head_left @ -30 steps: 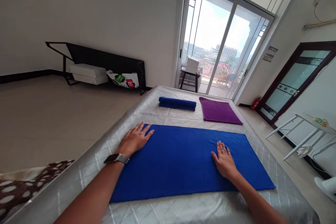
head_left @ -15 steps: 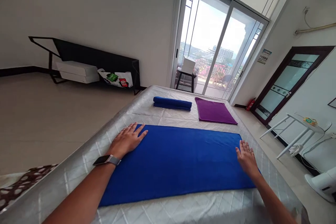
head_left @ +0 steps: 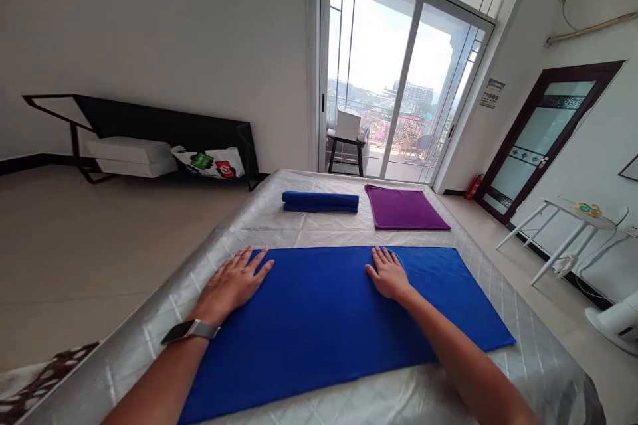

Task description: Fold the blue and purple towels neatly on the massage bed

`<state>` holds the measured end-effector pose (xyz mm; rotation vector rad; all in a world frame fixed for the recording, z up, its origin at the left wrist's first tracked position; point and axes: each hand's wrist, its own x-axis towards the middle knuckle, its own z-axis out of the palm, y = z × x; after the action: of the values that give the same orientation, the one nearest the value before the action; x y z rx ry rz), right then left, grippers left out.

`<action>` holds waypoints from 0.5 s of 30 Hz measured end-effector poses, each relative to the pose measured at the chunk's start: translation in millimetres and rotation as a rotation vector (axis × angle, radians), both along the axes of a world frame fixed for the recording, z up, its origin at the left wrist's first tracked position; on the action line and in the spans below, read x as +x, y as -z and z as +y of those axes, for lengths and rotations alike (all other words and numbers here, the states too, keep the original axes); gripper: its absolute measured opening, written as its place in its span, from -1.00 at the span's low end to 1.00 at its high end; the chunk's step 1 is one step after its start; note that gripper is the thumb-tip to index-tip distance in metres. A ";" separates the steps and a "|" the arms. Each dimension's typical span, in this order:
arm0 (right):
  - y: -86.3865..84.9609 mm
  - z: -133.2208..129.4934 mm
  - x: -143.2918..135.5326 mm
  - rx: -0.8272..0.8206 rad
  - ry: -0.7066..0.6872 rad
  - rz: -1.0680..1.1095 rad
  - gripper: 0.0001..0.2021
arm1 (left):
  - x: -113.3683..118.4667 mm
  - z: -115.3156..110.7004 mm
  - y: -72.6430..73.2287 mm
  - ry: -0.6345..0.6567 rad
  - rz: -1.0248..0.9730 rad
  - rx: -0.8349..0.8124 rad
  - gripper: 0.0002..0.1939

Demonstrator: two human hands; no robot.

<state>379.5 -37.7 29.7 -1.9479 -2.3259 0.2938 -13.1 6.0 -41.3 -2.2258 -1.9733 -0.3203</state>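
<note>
A blue cloth (head_left: 309, 319) lies spread flat in a long rectangle across the silvery quilted bed cover (head_left: 279, 232). My left hand (head_left: 236, 284) rests flat over its far left corner, fingers spread, with a watch on the wrist. Palm down, my right hand (head_left: 389, 273) lies on the cloth by its far edge, right of the middle, fingers stretched out. Neither hand grips anything. Slight creases show in the cloth to the right of my right hand.
Beyond the cloth lie a rolled or folded blue cloth (head_left: 319, 201) and a folded purple cloth (head_left: 406, 207). A black rack (head_left: 164, 123) with white boxes (head_left: 132, 156) stands by the left wall. At the right are a small table (head_left: 581, 212) and a white appliance (head_left: 615, 319).
My right hand has slid left along the far edge from the cloth's right end. My left hand stays at the left corner. The camera view has shifted slightly.
</note>
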 end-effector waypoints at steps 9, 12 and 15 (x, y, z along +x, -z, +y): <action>-3.1 10.8 185.6 0.041 0.506 -0.185 -0.60 | -14.4 2.1 11.1 -0.010 -0.056 -0.065 -0.37; -1.5 11.2 206.3 0.037 0.551 -0.199 -0.61 | -11.7 1.0 8.8 -0.011 -0.055 -0.071 -0.37; 0.8 8.4 213.4 0.030 0.570 -0.201 -0.49 | -8.6 -0.9 5.1 -0.015 -0.054 -0.078 -0.37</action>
<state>593.0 -29.3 28.9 -2.6054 -1.7355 0.0131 -21.7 5.1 -46.3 -2.2712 -2.0637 -0.3101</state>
